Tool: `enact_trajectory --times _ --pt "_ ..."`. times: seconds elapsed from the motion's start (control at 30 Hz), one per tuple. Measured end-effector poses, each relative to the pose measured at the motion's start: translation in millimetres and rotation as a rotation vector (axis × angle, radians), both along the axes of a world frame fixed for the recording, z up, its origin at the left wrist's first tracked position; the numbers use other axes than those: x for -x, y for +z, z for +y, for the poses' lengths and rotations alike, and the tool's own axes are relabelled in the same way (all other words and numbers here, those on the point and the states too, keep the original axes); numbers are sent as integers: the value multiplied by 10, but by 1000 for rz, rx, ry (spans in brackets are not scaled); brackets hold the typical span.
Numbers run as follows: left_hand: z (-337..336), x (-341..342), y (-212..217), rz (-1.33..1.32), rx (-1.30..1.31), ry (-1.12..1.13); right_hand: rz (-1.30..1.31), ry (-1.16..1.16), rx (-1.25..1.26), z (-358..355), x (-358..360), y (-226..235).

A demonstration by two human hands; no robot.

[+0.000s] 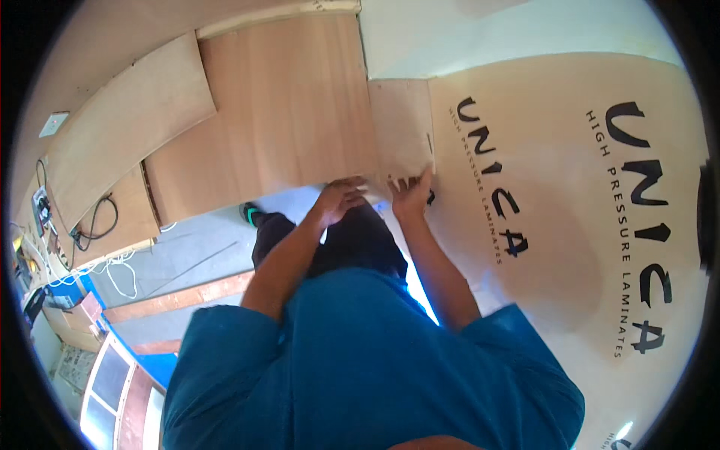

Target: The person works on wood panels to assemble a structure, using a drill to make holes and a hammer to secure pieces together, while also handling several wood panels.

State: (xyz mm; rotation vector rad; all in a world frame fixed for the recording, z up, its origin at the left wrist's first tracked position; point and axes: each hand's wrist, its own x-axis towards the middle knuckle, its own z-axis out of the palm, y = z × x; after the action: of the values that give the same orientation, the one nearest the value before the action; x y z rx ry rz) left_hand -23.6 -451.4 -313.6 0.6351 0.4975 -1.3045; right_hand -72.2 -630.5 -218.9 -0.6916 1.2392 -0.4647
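Observation:
My left hand [339, 201] is at the lower edge of a broad brown wood panel [289, 105], its fingers stretched out and nothing visible in them. To its right, my right hand [410, 198] lies at the lower end of a narrow pale board [402, 124], fingers apart and thumb pointing up beside the board's right edge. A small dark thing shows just behind the right hand; I cannot make out what it is. Close by on the right stands a large tan laminate sheet [555, 172] with dark printing, curving in this view.
A thin curved wood sheet [135, 127] overlaps the panel at the upper left. Black and white cables [97, 225] hang near a power strip [42, 206]. At the lower left, a framed window-like panel [112, 382] stands past a long wooden strip [180, 292].

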Motion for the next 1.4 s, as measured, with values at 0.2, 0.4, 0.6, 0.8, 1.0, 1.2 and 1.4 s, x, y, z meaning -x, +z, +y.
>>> enact_trajectory --times 0.2,0.4,0.6,0.8,1.0,1.2,1.4 --pt "-910 79 -847 -1038 -451 306 -226 -63 -395 -84 390 -951" --pt "-1209 118 -736 297 26 1241 -103 -8 -288 -326 -322 -1658" --pt "-1192 113 -697 115 -45 1073 -50 6 -243 -347 -277 -1553" --pt "-1170 145 -685 -4 -19 1025 13 -26 -225 -281 -334 -1709" --pt "-1094 136 -977 95 147 1110 39 -45 -243 -238 -379 -1676" --pt "-942 211 -1470 -945 -538 448 39 -33 -243 -219 -465 -1726" --pt "-890 142 -1267 -71 68 974 22 -16 -244 -247 -484 -1734"
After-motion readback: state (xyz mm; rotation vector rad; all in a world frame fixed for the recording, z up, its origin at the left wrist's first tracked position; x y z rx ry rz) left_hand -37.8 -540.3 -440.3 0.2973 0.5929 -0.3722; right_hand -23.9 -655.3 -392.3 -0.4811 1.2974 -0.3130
